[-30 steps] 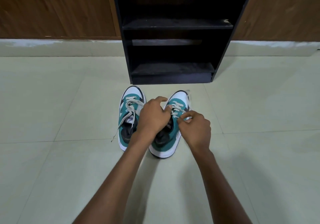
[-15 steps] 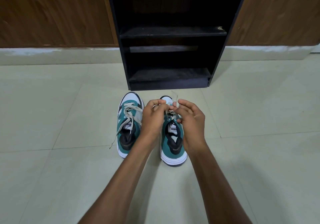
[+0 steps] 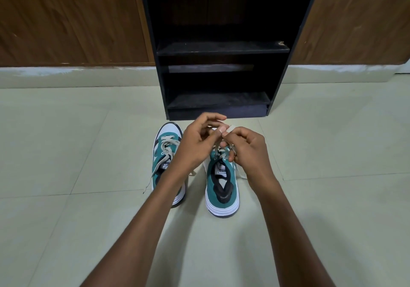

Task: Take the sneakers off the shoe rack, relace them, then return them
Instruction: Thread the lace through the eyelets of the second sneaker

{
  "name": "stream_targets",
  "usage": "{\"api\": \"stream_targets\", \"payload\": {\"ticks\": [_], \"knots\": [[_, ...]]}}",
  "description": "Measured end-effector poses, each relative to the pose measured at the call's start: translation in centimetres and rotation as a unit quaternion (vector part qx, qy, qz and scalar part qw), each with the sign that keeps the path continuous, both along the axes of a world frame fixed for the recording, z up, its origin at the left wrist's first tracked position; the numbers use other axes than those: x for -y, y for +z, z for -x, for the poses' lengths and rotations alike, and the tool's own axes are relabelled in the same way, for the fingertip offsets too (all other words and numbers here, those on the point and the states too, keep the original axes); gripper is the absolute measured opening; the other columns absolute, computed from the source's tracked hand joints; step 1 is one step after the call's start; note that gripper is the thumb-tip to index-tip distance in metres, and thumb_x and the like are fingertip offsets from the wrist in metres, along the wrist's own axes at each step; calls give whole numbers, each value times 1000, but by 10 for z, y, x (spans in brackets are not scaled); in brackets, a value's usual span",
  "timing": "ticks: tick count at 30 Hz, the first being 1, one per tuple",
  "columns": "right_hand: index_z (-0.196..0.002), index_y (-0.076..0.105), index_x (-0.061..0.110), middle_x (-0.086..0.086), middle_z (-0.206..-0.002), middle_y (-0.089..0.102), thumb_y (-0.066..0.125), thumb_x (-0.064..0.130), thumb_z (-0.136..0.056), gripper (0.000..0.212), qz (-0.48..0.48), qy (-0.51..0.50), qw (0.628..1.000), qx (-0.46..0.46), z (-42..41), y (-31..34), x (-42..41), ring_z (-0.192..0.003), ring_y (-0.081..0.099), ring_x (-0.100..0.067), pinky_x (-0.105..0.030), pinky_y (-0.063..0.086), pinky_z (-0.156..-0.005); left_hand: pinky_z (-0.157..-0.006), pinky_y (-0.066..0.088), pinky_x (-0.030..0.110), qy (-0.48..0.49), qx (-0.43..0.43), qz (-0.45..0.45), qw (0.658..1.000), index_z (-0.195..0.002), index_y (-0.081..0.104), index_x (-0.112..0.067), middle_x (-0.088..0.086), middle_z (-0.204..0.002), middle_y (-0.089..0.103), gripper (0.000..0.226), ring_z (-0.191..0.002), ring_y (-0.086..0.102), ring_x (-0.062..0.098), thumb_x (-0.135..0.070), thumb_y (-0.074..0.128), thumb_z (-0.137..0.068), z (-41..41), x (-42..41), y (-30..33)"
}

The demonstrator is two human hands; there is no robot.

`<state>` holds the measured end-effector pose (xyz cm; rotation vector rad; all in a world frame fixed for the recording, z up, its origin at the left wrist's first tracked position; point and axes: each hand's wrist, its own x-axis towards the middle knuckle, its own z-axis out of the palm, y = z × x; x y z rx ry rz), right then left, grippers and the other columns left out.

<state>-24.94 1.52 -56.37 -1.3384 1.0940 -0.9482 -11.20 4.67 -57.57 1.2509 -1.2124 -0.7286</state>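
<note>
Head view: right sneaker [image 3: 222, 183] sits on the tile floor [image 3: 66, 144] in front of the black shoe rack [image 3: 221, 49], left sneaker [image 3: 166, 158] just beside it. Left hand [image 3: 195, 144] and right hand [image 3: 250, 151] both pinch the beige lace [image 3: 229, 128] above the right sneaker's eyelets, fingers closed on it. Judgement: removal done, relacing mid-way; left sneaker's lace hangs loose, return pending. Rack shelves bare. Wood panelling [image 3: 73, 18] behind.
</note>
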Motion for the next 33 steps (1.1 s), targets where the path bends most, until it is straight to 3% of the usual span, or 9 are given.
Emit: {"api": "stream_targets", "payload": {"ticks": [6,9,10,13,19,24,27,31,33], "knots": [[-80,56,-1,-13,-67,71,66,23,-94,30,20,1,1000,9,1,2,-6,-47,53,-25,-17,38,-42,-74,51,23,-20,18,-26,999,-106,70,-19,9,-87,73,12,-78,69,12,-17,63,-97,-3,-3,-2],[-89,56,-2,-10,-66,70,58,22,-98,25,48,-15,998,-31,-1,1,-5,-46,61,-28,-20,40,-45,-76,52,35,-34,40,-56,997,-105,71,-25,18,-87,69,19,-80,68,27,-19,55,-96,-4,-4,-4],[-91,57,0,-9,-67,70,57,23,-99,24,58,-17,997,-44,0,1,-4,-46,63,-28,-21,40,-46,-79,53,38,-40,51,-64,996,-106,71,-24,16,-86,70,19,-83,69,29,-19,56,-95,-4,-5,-4],[-93,58,6,0,-67,69,52,26,-103,23,109,-18,988,-105,2,-1,-2,-46,67,-23,-21,43,-47,-77,56,31,-29,93,-69,993,-99,72,-16,1,-81,73,9,-82,72,15,-19,64,-96,-6,-5,-7],[-99,60,10,-5,-96,72,53,27,-104,19,157,-52,977,-133,7,-7,-4,-46,67,-15,-14,48,-47,-71,55,29,-1,227,-8,974,-103,75,-21,-7,-88,73,12,-80,66,13,-24,72,-91,-8,-1,-13],[-101,66,14,-1,-87,73,63,24,-99,11,117,-94,986,-73,6,-6,-3,-43,69,-18,-27,51,-43,-69,47,12,6,206,65,976,-97,79,-11,-2,-89,75,14,-76,68,6,-9,79,-84,-7,-3,-11],[-100,66,14,-2,-90,73,71,19,-94,10,90,-108,989,-52,6,-8,0,-43,69,-20,-25,48,-38,-72,44,10,-10,312,112,943,-99,77,-8,2,-90,73,16,-79,59,-6,-4,77,-84,-10,-1,-16],[-101,57,15,2,-100,66,74,13,-89,20,120,-121,983,-73,8,-12,-1,-42,66,-15,-21,50,-47,-75,40,18,11,415,149,898,-102,75,-7,4,-89,67,15,-83,52,15,-16,68,-91,-11,5,-25],[-96,55,22,4,-105,59,73,16,-86,22,143,-94,982,-85,10,-12,0,-54,68,-20,-19,51,-56,-75,39,17,23,401,131,906,-102,74,-7,3,-90,63,15,-84,51,12,-16,65,-94,-10,4,-24]]}}
